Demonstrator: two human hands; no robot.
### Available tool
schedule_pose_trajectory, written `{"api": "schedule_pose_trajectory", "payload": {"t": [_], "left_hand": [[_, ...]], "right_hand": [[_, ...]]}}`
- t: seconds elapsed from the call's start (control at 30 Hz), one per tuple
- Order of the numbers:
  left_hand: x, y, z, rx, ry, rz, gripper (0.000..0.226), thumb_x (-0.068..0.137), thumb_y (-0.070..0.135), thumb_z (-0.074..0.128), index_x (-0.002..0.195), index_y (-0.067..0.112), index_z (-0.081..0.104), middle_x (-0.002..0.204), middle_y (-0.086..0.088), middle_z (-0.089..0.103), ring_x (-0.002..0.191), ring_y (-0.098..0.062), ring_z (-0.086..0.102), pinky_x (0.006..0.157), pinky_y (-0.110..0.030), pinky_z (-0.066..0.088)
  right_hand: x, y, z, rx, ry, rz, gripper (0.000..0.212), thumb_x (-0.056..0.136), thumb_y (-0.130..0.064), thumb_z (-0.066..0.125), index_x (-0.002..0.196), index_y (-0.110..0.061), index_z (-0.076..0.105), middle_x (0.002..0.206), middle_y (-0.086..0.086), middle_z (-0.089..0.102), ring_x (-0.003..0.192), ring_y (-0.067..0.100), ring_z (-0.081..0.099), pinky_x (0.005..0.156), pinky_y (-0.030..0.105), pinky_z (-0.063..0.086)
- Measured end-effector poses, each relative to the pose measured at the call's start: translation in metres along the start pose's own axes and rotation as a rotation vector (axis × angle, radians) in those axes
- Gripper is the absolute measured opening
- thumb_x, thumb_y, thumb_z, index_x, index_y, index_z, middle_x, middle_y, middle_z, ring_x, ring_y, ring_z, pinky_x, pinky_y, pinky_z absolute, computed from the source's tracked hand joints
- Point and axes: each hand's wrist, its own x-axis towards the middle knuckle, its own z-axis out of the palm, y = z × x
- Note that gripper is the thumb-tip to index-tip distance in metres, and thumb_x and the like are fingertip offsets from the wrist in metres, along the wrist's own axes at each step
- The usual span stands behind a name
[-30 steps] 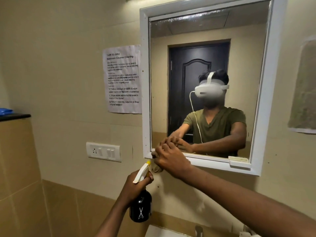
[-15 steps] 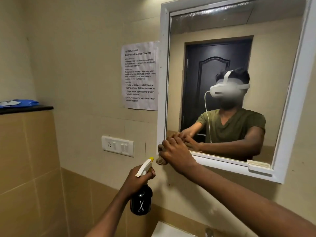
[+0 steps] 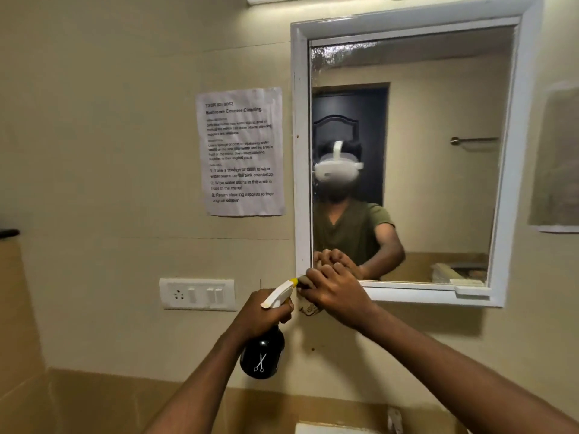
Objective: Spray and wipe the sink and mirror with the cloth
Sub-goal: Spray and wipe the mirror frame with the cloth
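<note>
- We see the white-framed mirror point(image 3: 407, 158) on the beige wall, and we place everything else relative to it.
- Our right hand point(image 3: 336, 291) is at the mirror's lower left corner, over the frame, fingers curled down onto a crumpled cloth point(image 3: 308, 308) and pressing it there.
- Only a small tan part of the cloth shows, poking out below and left of the hand at the frame's bottom corner; the rest is hidden under the fingers.
- Our left hand point(image 3: 261, 311) is just below and left of that same corner, wrapped around the neck of a spray bottle point(image 3: 263, 355).
- The bottle hangs below the mirror's lower left corner: a black round body with a white scissors mark, and a white trigger head whose yellow nozzle tip lies right beside the right hand's fingers; we cannot tell whether they touch.
- A printed instruction sheet point(image 3: 241, 151) is stuck on the wall just left of the mirror.
- A white switch plate with a socket point(image 3: 197, 294) sits on the wall below the sheet, left of the mirror's bottom edge.
- A sliver of the white sink point(image 3: 332, 429) shows well below the mirror, at the bottom edge of the view.
- In the glass we see the reflection of a person in a green shirt, a dark door and a towel rail.
</note>
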Motion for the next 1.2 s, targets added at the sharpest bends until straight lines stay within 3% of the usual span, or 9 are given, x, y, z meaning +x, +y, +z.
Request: {"api": "schedule_pose_trajectory", "payload": {"t": [0.13,0.33,0.5,0.6,0.67,0.8,0.93,1.03,1.2], "left_hand": [[0.012,-0.006,-0.003,0.005,-0.124,0.024,0.024,0.067,0.025,0.062,0.073,0.002,0.062,0.069,-0.01,0.065,0.061,-0.014,0.054,0.06,-0.029,0.041],[0.017,-0.004,0.004,0.043,0.019,0.11,0.026,0.07,0.025,0.056,0.071,-0.001,0.06,0.068,-0.018,0.067,0.057,-0.018,0.056,0.057,-0.037,0.045],[0.019,-0.011,-0.005,0.06,0.076,0.108,0.032,0.071,0.031,0.056,0.075,0.0,0.061,0.071,-0.018,0.067,0.061,-0.029,0.059,0.06,-0.04,0.046],[0.017,-0.014,-0.008,0.051,0.082,0.087,0.028,0.071,0.029,0.054,0.071,0.002,0.061,0.067,-0.015,0.067,0.057,-0.021,0.058,0.06,-0.04,0.048],[0.015,-0.013,-0.007,0.027,0.079,0.067,0.027,0.072,0.03,0.056,0.073,0.003,0.061,0.07,-0.016,0.067,0.058,-0.014,0.054,0.058,-0.034,0.044],[0.014,-0.016,-0.011,-0.051,0.175,-0.054,0.022,0.074,0.024,0.057,0.068,0.003,0.06,0.065,-0.01,0.065,0.056,-0.015,0.053,0.055,-0.025,0.041],[0.016,-0.023,-0.021,-0.099,0.111,-0.056,0.023,0.068,0.028,0.058,0.071,0.005,0.062,0.064,-0.002,0.064,0.058,-0.015,0.054,0.058,-0.03,0.042],[0.016,-0.021,-0.028,-0.126,0.099,-0.018,0.02,0.069,0.029,0.06,0.072,0.009,0.061,0.068,-0.005,0.064,0.061,-0.019,0.055,0.062,-0.032,0.042],[0.02,-0.003,-0.032,-0.09,-0.003,0.084,0.017,0.074,0.023,0.058,0.07,0.008,0.063,0.073,-0.016,0.069,0.073,-0.037,0.065,0.067,-0.039,0.048]], "right_hand": [[-0.02,-0.001,0.005,-0.037,0.023,0.06,0.023,0.092,-0.024,0.054,0.114,-0.027,0.061,0.116,0.011,0.054,0.093,0.028,0.057,0.078,0.041,0.048],[-0.03,-0.009,-0.003,-0.044,-0.016,0.125,0.023,0.094,-0.02,0.055,0.115,-0.027,0.061,0.114,0.015,0.061,0.096,0.036,0.06,0.084,0.049,0.048],[-0.031,-0.018,-0.006,0.0,-0.039,0.159,0.028,0.087,-0.02,0.063,0.114,-0.028,0.062,0.105,0.006,0.061,0.086,0.027,0.057,0.078,0.041,0.048],[-0.03,-0.024,-0.005,0.007,-0.049,0.209,0.033,0.08,-0.023,0.073,0.11,-0.031,0.063,0.103,0.003,0.061,0.081,0.023,0.054,0.071,0.038,0.044],[-0.025,-0.024,-0.004,0.005,-0.041,0.208,0.032,0.08,-0.025,0.074,0.11,-0.03,0.064,0.106,0.004,0.061,0.087,0.025,0.055,0.076,0.039,0.047],[0.006,-0.015,-0.008,-0.013,0.037,0.276,0.024,0.1,-0.021,0.043,0.109,-0.026,0.064,0.115,0.016,0.061,0.1,0.036,0.058,0.096,0.056,0.04],[0.043,0.008,-0.02,0.011,0.108,0.358,0.031,0.097,-0.022,0.039,0.113,-0.023,0.065,0.108,0.014,0.062,0.091,0.034,0.059,0.088,0.05,0.045],[0.031,0.002,-0.012,0.026,0.133,0.271,0.031,0.101,-0.025,0.036,0.114,-0.023,0.064,0.101,0.012,0.062,0.087,0.031,0.057,0.086,0.05,0.046],[-0.01,-0.029,0.007,0.048,-0.059,0.051,0.022,0.092,-0.021,0.054,0.112,-0.025,0.061,0.105,0.004,0.06,0.08,0.022,0.055,0.069,0.037,0.043]]}}
